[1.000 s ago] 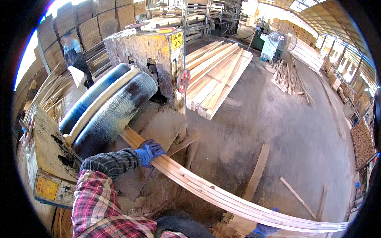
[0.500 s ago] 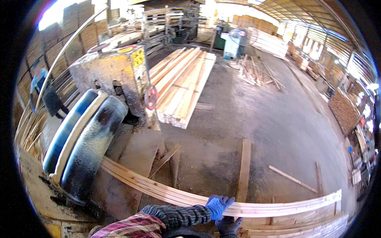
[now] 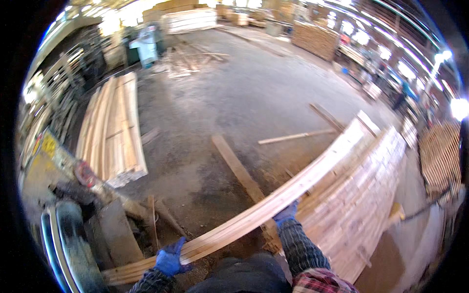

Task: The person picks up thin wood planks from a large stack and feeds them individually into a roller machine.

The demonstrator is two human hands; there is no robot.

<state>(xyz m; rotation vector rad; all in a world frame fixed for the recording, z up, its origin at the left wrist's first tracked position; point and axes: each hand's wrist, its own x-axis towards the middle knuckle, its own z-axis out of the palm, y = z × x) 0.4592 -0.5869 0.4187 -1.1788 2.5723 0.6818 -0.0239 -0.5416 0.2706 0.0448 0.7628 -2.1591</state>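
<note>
Several long, narrow wooden boards (image 3: 244, 216) lie together as one bundle, running from the lower left up toward the right. My left hand (image 3: 169, 260), in a blue glove, grips the bundle near its lower-left end. Farther along, my right hand (image 3: 287, 213), also gloved in blue, holds the bundle's near edge; its fingers are partly hidden beneath the wood. Beyond my right hand, the bundle runs beside the left edge of a large stack of boards (image 3: 344, 210) and partly overlaps it.
A machine with dark rounded rollers (image 3: 78, 249) stands at lower left. Another board pile (image 3: 117, 132) lies on the floor behind it. A flat plank (image 3: 239, 168) and a thin strip (image 3: 295, 136) lie ahead. A slatted wood stack (image 3: 441, 156) is at far right.
The view has swung right. My hands, close together before, are now spread along the boards. The boards' far end has come alongside the large stack.
</note>
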